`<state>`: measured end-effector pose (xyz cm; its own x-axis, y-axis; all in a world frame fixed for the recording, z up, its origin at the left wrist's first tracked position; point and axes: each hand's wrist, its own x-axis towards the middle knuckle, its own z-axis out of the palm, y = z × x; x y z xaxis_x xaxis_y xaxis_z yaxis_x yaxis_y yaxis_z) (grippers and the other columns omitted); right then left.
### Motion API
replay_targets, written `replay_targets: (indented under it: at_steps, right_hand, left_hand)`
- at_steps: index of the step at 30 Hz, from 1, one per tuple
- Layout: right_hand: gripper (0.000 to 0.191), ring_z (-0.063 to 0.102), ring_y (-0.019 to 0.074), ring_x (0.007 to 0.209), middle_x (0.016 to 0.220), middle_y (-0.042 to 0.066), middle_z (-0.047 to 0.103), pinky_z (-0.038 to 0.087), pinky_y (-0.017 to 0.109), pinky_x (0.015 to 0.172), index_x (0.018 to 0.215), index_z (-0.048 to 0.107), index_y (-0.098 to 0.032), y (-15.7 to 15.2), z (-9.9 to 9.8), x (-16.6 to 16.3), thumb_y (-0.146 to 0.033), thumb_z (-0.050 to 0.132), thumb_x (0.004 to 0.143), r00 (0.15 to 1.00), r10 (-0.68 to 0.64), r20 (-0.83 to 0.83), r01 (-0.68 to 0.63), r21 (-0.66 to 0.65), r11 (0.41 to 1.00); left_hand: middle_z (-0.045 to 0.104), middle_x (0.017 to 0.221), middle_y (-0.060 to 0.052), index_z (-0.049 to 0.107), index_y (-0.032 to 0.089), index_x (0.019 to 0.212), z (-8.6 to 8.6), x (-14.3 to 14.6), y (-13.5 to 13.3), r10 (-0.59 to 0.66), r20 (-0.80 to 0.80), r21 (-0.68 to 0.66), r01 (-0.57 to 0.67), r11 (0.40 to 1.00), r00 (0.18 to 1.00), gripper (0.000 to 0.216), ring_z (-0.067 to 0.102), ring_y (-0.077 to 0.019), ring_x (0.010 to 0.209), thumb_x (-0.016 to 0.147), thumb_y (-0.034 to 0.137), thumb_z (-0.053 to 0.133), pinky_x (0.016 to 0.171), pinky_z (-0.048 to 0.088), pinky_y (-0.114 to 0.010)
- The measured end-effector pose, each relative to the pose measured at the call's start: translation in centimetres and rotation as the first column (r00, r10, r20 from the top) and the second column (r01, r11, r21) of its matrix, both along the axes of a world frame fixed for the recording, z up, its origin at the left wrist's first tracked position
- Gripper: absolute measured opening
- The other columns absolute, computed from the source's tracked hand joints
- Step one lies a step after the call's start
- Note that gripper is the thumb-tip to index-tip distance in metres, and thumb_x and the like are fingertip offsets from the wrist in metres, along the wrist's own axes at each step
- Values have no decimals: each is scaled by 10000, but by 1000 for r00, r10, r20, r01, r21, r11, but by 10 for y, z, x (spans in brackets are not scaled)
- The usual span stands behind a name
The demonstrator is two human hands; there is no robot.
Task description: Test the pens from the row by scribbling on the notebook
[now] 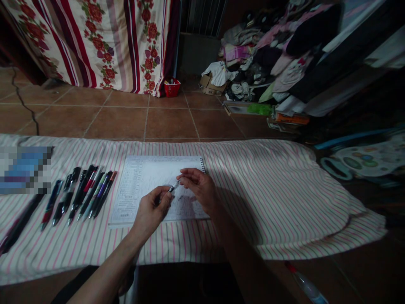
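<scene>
Fingers (161, 196) of L hand (148, 213) pinch slim pen (173, 188); R hand (198, 185) curled just beside. Light, slick: hold by barrel.

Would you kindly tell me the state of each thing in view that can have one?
left hand, closed on a small pen
right hand, pinching the pen's tip
printed form, lying flat
row of pens, lying side by side
striped cloth, spread out, rumpled
red basket, upright

Pen (172, 188), dark barrel, silver tip, mostly hidden in left hand (152, 209), tilted up, tip just beside right hand (199, 188), held above printed form (142, 190) on striped cloth (253, 202).
</scene>
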<state>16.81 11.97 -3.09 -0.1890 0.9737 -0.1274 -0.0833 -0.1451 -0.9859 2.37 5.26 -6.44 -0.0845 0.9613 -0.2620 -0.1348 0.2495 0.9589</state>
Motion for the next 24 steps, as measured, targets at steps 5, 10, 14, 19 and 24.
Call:
replay_targets:
  at_steps: [5, 10, 14, 19, 24]
  right_hand:
    - [250, 628, 138, 675, 796, 15, 733, 481, 287, 654, 879, 648, -218, 0, -2, -1, -290, 722, 651, 1000, 10, -2, -10, 1, 1000]
    - [236, 649, 151, 739, 803, 17, 737, 484, 288, 690, 871, 653, -217, 1, -3, 1, -285, 725, 656, 1000, 27, 12, -27, 10, 1000]
    - [236, 656, 151, 751, 817, 16, 740, 488, 283, 698, 870, 659, -215, 0, -4, 2, -303, 722, 660, 999, 32, 22, -32, 34, 999]
    - [309, 667, 178, 825, 888, 38, 745, 500, 301, 718, 952, 664, -217, -2, -3, 0, -332, 719, 671, 998, 52, 22, -53, 38, 998]
    - [355, 651, 178, 843, 1015, 66, 722, 495, 282, 650, 1026, 654, -216, -1, 1, 4, -348, 694, 698, 1000, 19, 25, -21, 73, 997]
  left_hand:
    - [588, 653, 8, 604, 165, 947, -1, 0, 0, -5, -5, 24, 5, 1000, 1000, 347, 474, -83, 527, 773, 465, 616, 472, 344, -197]
    - [560, 652, 17, 605, 161, 937, 1, 1, 1, 8, 16, 35, -9, 999, 1000, 335, 469, -82, 548, 763, 445, 638, 481, 342, -193]
    - [542, 647, 26, 600, 164, 924, 3, 1, 1, 25, 32, 41, -26, 999, 999, 317, 467, -80, 558, 757, 428, 651, 496, 352, -193]
    - [557, 670, 21, 590, 173, 939, 2, 1, 1, 32, 57, 34, -34, 999, 998, 316, 500, -86, 591, 762, 428, 653, 526, 371, -197]
    - [596, 691, 5, 592, 172, 951, 1, -1, 2, 39, 67, 27, -41, 999, 997, 322, 516, -87, 584, 764, 426, 650, 522, 374, -197]
